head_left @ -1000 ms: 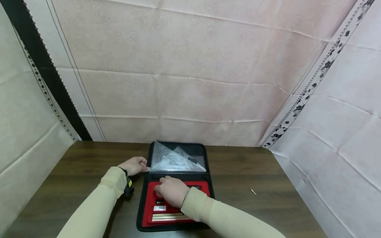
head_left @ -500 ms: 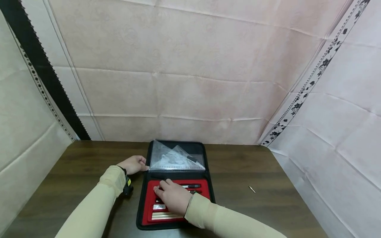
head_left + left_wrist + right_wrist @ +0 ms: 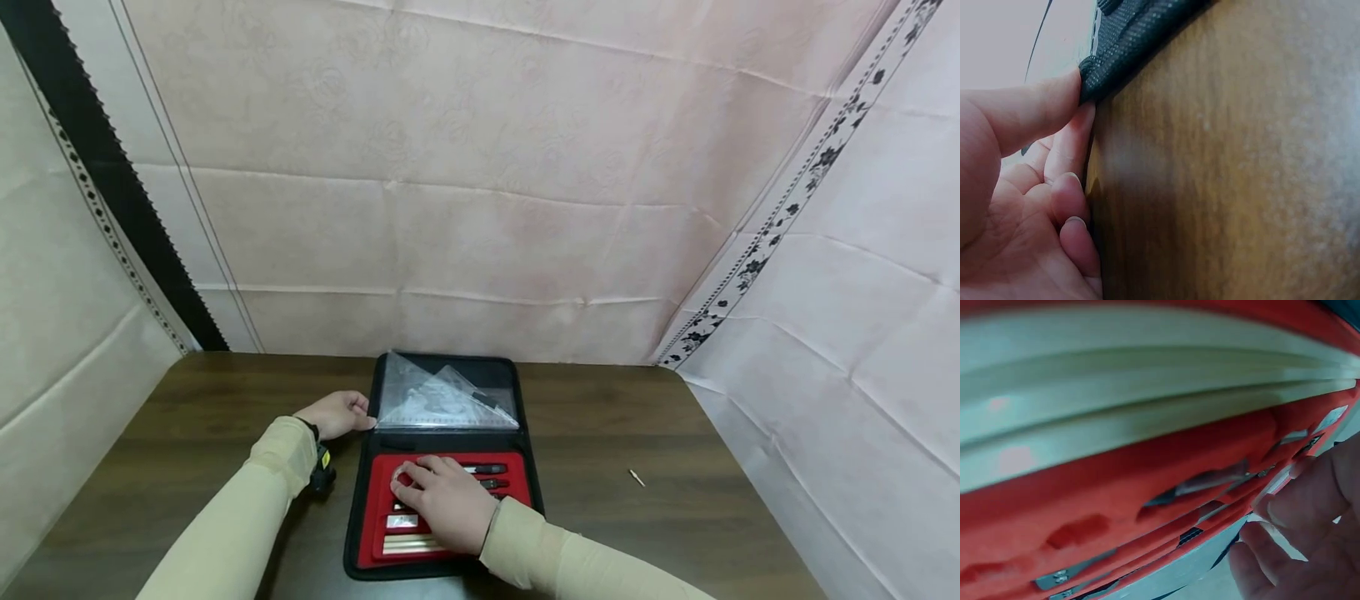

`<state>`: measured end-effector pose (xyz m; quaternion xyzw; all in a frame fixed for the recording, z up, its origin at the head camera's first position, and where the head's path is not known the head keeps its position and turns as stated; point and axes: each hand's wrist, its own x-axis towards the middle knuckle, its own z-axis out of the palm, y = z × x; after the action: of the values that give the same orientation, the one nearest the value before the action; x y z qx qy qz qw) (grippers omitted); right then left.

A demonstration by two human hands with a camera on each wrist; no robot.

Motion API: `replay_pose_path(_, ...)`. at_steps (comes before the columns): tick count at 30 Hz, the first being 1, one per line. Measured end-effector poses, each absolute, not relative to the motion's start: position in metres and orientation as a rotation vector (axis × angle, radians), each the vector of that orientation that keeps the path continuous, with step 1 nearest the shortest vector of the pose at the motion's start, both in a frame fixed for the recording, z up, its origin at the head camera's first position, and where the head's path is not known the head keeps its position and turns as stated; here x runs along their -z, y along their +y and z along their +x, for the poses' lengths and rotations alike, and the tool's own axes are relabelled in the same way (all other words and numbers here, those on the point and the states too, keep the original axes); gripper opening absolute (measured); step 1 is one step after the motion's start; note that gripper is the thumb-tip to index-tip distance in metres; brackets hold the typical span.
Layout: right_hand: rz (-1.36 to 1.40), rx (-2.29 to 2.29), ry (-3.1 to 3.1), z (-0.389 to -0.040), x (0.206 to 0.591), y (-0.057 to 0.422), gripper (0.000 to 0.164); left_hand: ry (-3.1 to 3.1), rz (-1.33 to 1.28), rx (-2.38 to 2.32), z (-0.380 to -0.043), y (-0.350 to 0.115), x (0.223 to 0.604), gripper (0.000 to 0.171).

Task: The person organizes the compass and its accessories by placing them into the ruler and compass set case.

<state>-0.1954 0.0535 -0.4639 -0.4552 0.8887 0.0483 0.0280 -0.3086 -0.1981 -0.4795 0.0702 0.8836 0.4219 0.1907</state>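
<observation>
A black zip-style case (image 3: 351, 533) lies spread open on the wooden table, a red tray (image 3: 367, 542) in its near half. My left hand (image 3: 339, 413) pinches the case's left edge; in the left wrist view the thumb lies over the dark textured edge (image 3: 1125, 53). My right hand (image 3: 453, 504) is over the tray's left part, thumb and forefinger bent at a pale rounded thing (image 3: 403, 478). Whether they grip it I cannot tell. Black-handled drawing tools (image 3: 491, 469), a small whitish block (image 3: 401, 521) and long pale rods (image 3: 1147, 381) sit in the tray.
Clear set squares (image 3: 420, 400) lie in a transparent pouch in the case's far half. A small gold-coloured piece (image 3: 636, 477) rests on the table (image 3: 600, 433) to the right. Pale cloth walls (image 3: 450, 250) stand behind and at both sides.
My right hand has shifted slightly right and its thumb and forefinger have spread apart, showing the pale rounded thing and more of the black-handled tools. My left hand stays at the case edge.
</observation>
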Motion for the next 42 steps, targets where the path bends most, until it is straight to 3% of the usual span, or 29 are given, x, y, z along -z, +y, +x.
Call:
replay_pose_path(7,-1.439,-0.179,2.749,-0.198,0.468,0.052,0.065,2.483,0.188,-1.200,-0.306,-0.196,0.483,0.023)
replay_pose_path(12,-1.375,0.036,2.748,-0.201,0.469,0.056,0.065,2.496,0.190,-1.212,-0.307,-0.196,0.483,0.023)
replay_pose_path(22,-1.249,0.264,2.805,-0.216,0.448,0.076,0.034,2.495,0.196,-1.177,-0.313,-0.197,0.478,0.026)
replay_pose_path(26,-1.013,0.276,2.968,-0.226,0.442,0.114,0.023,2.505,0.181,-1.165,-0.312,-0.198,0.480,0.026)
replay_pose_path(35,-0.562,0.258,3.186,-0.245,0.454,0.252,0.009,2.483,0.216,-1.169,-0.308,-0.202,0.478,0.027)
replay_pose_path(42,-0.204,0.334,2.992,-0.237,0.444,0.325,0.027,2.475,0.185,-1.189,-0.310,-0.198,0.481,0.024)
